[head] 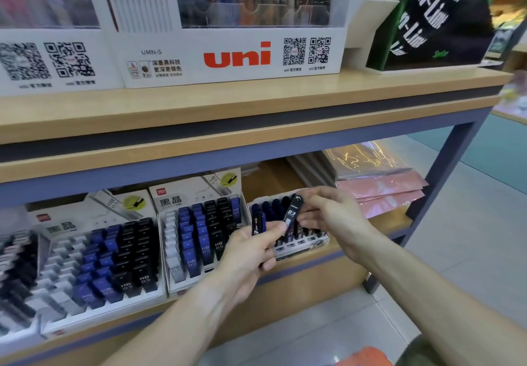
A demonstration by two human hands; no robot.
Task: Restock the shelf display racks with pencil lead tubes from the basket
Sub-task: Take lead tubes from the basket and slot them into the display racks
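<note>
Nearby, black lead tube (291,215) marked 03 is pinched by right hand (328,217) above small rack (299,244) on lower shelf (313,265). Blue tubes (258,224) are gripped in left hand (251,247). Fuller racks (199,231) are ranged leftward; pink packets (382,191) are stacked rightward; rack partly hidden by hands.

Single head-worn wide-angle view, looking forward and down from standing height at a two-tier shelf unit; lower shelf (328,263) close, within arm's reach, upper shelf (256,100) just beyond. Frame tilts, edges bend. Floor (470,223) shows near right. No second view to overlap
</note>
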